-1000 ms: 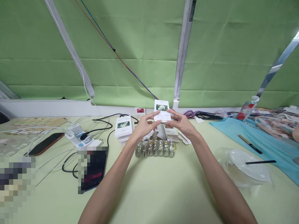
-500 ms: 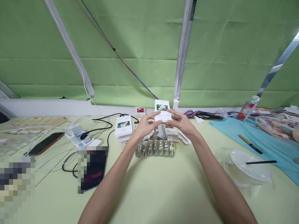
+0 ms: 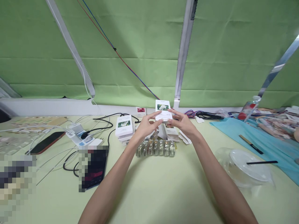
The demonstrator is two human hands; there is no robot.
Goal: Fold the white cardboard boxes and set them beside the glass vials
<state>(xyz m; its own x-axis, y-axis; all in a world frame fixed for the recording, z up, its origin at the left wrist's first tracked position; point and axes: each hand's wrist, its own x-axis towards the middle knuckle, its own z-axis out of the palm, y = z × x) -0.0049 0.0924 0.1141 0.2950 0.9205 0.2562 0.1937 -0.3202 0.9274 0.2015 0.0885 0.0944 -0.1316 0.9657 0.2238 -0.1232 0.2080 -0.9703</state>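
Note:
Between my two hands is a small white cardboard box (image 3: 163, 117). Another white box with a flower picture (image 3: 163, 105) shows just behind it; whether the two touch I cannot tell. My left hand (image 3: 148, 123) grips the held box from the left, thumb low and fingers along its upper edge. From the right, my right hand (image 3: 181, 120) closes on the same box. Below them a row of several small glass bottles (image 3: 156, 147) lies on the table. To the left stands a stack of white flower-picture boxes (image 3: 124, 125). Open cartons (image 3: 172, 133) sit partly hidden behind the bottles.
At left are a power strip (image 3: 85, 138), cables, a phone (image 3: 48, 143) and a dark-screened device (image 3: 95, 169). On the right, a blue cloth (image 3: 231, 126) carries a knife (image 3: 251, 144); near it are a plastic bottle (image 3: 249, 109) and a lidded bowl in a bag (image 3: 249, 165).
The whole view has shifted very slightly. Both hands keep the same grip on the box, which seems tilted a little flatter.

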